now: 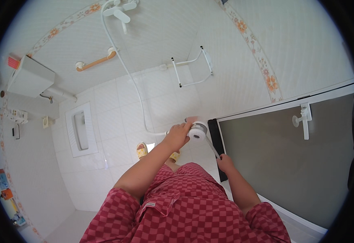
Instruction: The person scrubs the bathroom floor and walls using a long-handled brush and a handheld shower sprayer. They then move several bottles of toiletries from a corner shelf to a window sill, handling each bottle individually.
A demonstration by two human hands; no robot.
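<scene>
My left hand (178, 135) grips the handle of a white shower head (197, 132), its fingers wrapped near where the hose joins. From that handle a white shower hose (134, 82) runs up to the wall mixer tap (119, 11). My right hand (225, 163) is closed around a thin grey rod (213, 147), lower and to the right. The rod slants up to the left and passes behind the shower head. Just beyond the head shows a blurred pinkish thing (192, 118), perhaps a brush head on the rod; the join is hidden.
A squat toilet (81, 129) is set in the white tiled floor (107, 121) at left, below a cistern (32, 76). An orange grab bar (96, 62) and a white-framed rack (192, 85) are ahead. A door (286, 152) with a white handle (305, 121) stands close at right.
</scene>
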